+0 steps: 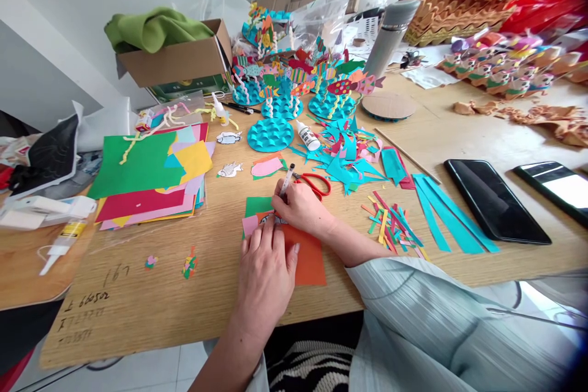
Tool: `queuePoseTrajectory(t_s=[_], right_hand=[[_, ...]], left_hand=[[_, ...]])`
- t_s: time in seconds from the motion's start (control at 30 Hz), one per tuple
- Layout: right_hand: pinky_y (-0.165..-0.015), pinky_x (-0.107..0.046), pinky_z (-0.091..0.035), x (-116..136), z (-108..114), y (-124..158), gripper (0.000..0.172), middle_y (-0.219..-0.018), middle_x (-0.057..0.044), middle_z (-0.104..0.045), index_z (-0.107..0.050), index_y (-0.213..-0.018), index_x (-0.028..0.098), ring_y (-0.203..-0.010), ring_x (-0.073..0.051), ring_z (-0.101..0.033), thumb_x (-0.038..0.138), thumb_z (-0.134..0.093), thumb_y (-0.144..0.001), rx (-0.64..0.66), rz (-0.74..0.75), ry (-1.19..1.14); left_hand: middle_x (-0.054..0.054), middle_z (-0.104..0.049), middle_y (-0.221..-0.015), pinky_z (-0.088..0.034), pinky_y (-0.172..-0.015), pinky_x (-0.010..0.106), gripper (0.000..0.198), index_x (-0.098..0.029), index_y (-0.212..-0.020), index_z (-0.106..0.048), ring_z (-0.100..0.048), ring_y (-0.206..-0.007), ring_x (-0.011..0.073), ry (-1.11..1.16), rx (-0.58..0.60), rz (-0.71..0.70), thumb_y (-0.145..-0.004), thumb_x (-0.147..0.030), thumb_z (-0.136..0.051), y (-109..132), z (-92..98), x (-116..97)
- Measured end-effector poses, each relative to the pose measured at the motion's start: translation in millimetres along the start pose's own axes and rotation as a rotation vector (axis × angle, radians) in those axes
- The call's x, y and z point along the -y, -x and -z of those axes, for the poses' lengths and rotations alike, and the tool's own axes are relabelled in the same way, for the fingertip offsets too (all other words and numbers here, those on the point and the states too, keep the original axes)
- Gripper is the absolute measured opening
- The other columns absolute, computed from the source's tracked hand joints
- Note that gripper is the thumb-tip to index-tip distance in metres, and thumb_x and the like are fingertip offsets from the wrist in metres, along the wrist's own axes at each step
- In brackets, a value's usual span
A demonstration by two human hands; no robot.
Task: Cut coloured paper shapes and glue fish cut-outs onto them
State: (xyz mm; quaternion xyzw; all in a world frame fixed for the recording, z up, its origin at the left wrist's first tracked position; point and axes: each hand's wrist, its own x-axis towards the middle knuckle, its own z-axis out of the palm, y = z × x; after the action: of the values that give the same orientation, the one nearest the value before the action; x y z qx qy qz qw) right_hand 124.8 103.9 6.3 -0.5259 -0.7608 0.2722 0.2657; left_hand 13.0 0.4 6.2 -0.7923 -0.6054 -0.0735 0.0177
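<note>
A pen [286,179] stands tilted in the right hand [301,208], its tip down at a small patterned paper shape [271,219]. The open left hand [266,275] presses that shape onto an orange paper sheet [309,260]. A green paper sheet [255,206] lies at the sheet's eleven o'clock, overlapped by it.

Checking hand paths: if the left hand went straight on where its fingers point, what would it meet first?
Likely the right hand holding the pen, just past the left hand's fingertips; depth is hard to judge.
</note>
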Motion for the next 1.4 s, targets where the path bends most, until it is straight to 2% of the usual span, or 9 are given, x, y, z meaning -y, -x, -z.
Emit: queuePoseTrajectory(t_s=[0.73, 1.17, 1.4], right_hand=[[-0.050, -0.023, -0.030, 2, 3, 0, 0.012, -0.055, -0.002, -0.058, -0.058, -0.068, 0.015, -0.049, -0.012, -0.050, 0.015, -0.049, -0.076, 0.029, -0.021, 0.026], [-0.051, -0.021, -0.032, 0, 9, 1, 0.009, -0.062, -0.003, -0.063, -0.057, -0.072, 0.015, -0.053, -0.011, -0.056, 0.015, -0.051, -0.079, 0.088, 0.052, 0.041], [-0.051, -0.021, -0.032, 2, 12, 1, 0.010, -0.061, -0.003, -0.062, -0.057, -0.072, 0.015, -0.053, -0.011, -0.053, 0.015, -0.050, -0.079, 0.090, 0.049, 0.089]], left_hand=[[0.014, -0.057, -0.133, -0.046, -0.088, 0.046, 0.030, -0.014, -0.109, -0.061, -0.057, -0.109, 0.0286, -0.016, -0.003, -0.005, -0.095, -0.032, -0.043, -1, 2.2, 0], [0.013, -0.056, -0.134, -0.045, -0.092, 0.045, 0.038, -0.012, -0.124, -0.055, -0.054, -0.114, 0.0274, 0.004, -0.009, 0.001, -0.094, -0.033, -0.044, -1, -2.7, 1], [0.012, -0.057, -0.133, -0.046, -0.090, 0.045, 0.036, -0.013, -0.122, -0.057, -0.055, -0.113, 0.0277, -0.011, -0.007, -0.005, -0.094, -0.032, -0.044, 0, -1.7, 1]])
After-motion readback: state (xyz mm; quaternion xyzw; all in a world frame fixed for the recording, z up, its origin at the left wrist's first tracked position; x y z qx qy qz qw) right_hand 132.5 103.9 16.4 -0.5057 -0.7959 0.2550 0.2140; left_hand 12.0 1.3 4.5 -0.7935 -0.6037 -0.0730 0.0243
